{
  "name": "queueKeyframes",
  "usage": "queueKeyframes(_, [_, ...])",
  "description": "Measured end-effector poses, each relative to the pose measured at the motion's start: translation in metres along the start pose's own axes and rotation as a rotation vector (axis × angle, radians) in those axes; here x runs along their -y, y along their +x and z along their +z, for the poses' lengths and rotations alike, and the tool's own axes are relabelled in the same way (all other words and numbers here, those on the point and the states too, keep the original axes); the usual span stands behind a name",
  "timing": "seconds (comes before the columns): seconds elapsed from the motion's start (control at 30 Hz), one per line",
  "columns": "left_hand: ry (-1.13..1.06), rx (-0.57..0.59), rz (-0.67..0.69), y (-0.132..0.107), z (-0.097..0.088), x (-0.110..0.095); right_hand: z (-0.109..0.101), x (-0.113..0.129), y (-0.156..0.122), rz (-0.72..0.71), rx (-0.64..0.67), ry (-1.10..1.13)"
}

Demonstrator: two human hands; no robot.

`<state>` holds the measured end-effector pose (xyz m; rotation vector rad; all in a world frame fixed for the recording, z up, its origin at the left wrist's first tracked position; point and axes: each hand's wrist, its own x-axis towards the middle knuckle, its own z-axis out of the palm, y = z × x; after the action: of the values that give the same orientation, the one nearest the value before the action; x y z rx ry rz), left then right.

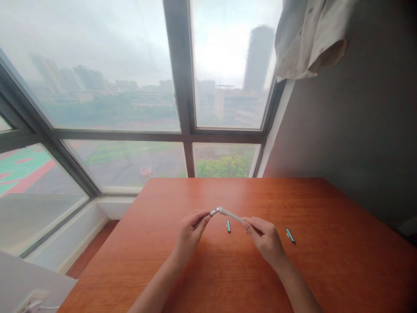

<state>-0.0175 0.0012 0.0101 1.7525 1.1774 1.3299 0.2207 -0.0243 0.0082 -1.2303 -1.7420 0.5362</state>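
Both of my hands are raised over the table, pinching opposite ends of a slim silver-white razor handle (232, 214). It makes a blunt angle near its middle, with a shiny metal part at the peak; whether this is a joint or two pieces meeting, I cannot tell. My left hand (192, 232) closes on the darker left end, and my right hand (265, 238) grips the pale right end. Between the hands, on the tabletop, lies a small green and dark razor cartridge (228, 226). A second such razor cartridge (289, 235) lies to the right of my right hand.
The reddish-brown wooden table (208, 282) reaches up to large framed windows (185, 87). A grey wall (342, 130) stands on the right, with a pale cloth (312, 39) hanging at its top. At lower left is a wall socket with a white plug (32, 305).
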Motion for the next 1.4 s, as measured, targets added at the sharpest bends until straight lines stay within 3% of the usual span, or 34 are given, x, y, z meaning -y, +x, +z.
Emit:
queueKeyframes(0.33, [-0.107, 0.042, -0.064, -0.001, 0.002, -0.002, 0.002, -0.009, 0.001, 0.029, -0.073, 0.001])
queueKeyframes(0.6, [-0.420, 0.108, -0.391, -0.003, 0.010, -0.002, 0.007, -0.002, -0.001, 0.025, -0.026, 0.096])
queueKeyframes(0.77, [-0.643, 0.105, -0.527, -0.004, 0.012, -0.005, 0.007, -0.007, 0.000, 0.040, -0.072, 0.079])
queueKeyframes(1.03, [-0.683, 0.160, -0.606, -0.006, 0.014, -0.008, 0.007, -0.004, 0.000, 0.043, -0.069, 0.132])
queueKeyframes(1.2, [-0.691, 0.208, -0.564, -0.007, 0.018, -0.008, 0.008, -0.006, -0.001, 0.020, -0.041, 0.105])
queueKeyframes(1.4, [-0.749, 0.185, -0.621, -0.005, 0.015, -0.011, 0.009, -0.011, 0.000, -0.004, -0.084, 0.049])
